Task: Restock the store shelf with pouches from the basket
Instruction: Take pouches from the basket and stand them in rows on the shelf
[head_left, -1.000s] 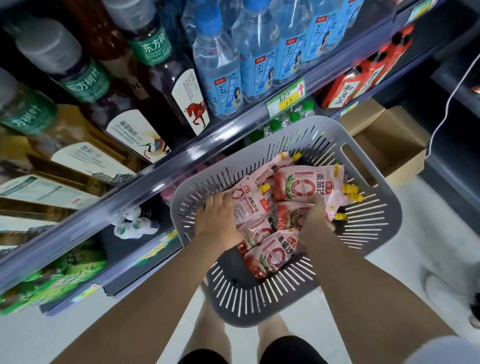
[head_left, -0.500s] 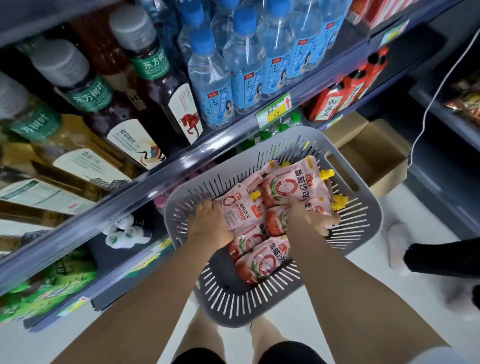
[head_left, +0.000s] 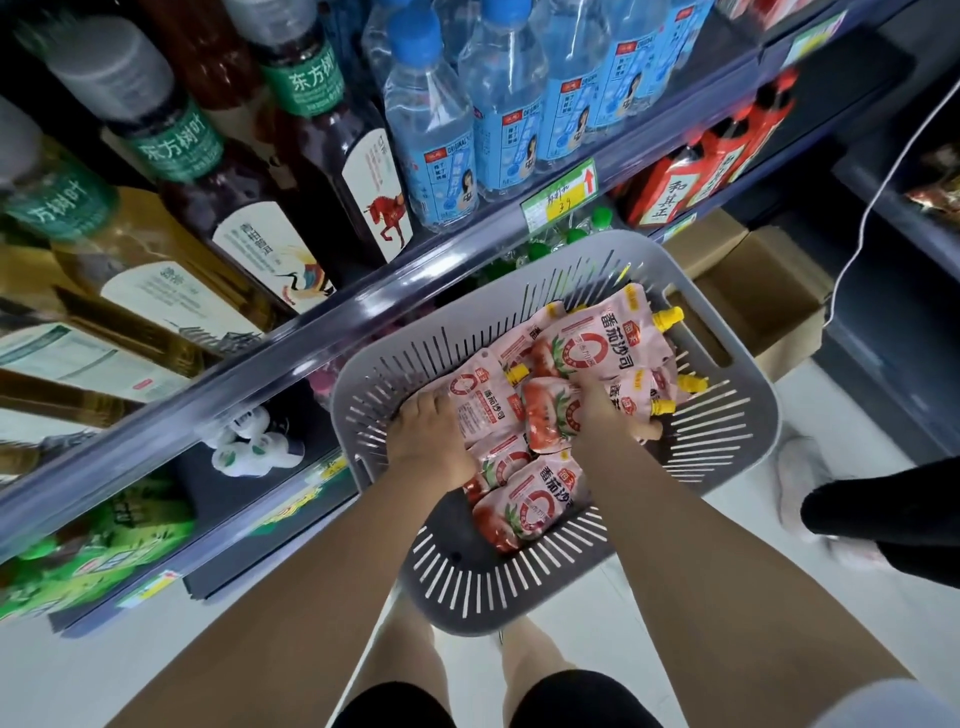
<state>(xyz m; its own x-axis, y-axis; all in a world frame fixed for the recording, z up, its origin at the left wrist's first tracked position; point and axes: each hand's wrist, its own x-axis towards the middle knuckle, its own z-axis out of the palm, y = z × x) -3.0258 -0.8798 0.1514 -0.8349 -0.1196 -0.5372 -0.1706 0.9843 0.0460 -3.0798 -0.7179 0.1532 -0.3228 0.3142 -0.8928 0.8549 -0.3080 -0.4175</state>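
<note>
Both hands are down in the grey basket (head_left: 493, 587), which sits just off the shelf rail (head_left: 260, 374), below the water bottles (head_left: 431, 145). Pink, yellow-capped pouches (head_left: 597, 343) are piled from the basket's middle to its far right corner. Left hand (head_left: 431, 447) lies on the pile by the basket's left wall, fingers pressed together, tips hidden, so can't tell if it grips. Right hand (head_left: 605, 415) has its fingers (head_left: 650, 430) curled round pouches near the right wall. Cardboard box (head_left: 753, 291) on the floor, past the basket's far edge.
</note>
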